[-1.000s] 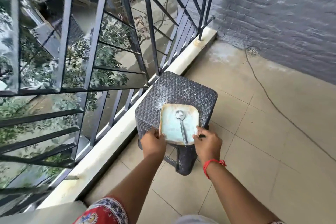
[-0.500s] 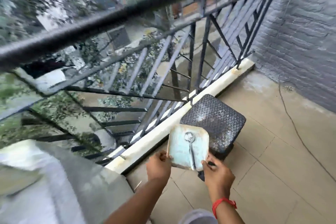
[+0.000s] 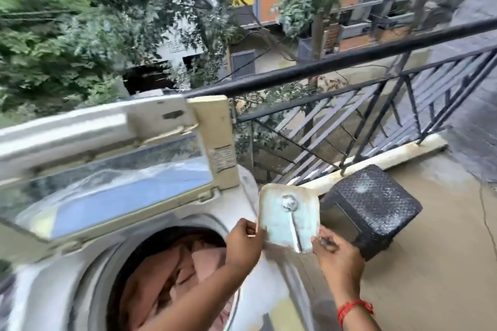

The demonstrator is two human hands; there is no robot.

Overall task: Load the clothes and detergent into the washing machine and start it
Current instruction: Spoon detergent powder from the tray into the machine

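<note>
Detergent sits in a shallow tray point(image 3: 279, 226) with a spoon point(image 3: 291, 219) lying along it, bowl at the far end. Left hand point(image 3: 243, 243) pinches the tray's left edge between thumb and fingers; right hand point(image 3: 334, 255) pinches the near right corner, its thumb on the spoon's handle end. The tray hangs just beside the washer point(image 3: 40, 277), over its right rim, tilted so its face turns toward the camera. The lid point(image 3: 113, 183) stands raised at the back edge, and pink clothes point(image 3: 172, 271) already fill the drum, so the step in hand is, by my reading, getting the powder in.

To do it well, carry the tray level until it is over the drum opening, not over the rim, since any spill here would land on the washer's top or the floor. Then either tip from one corner so the powder runs in a narrow stream, or free the right hand and spoon it over the clothes. Keep the spoon pinned while tipping, or it may slide into the drum. A dark stool point(image 3: 373, 209) stands by the railing point(image 3: 336, 62) to set the tray down on afterwards.
</note>
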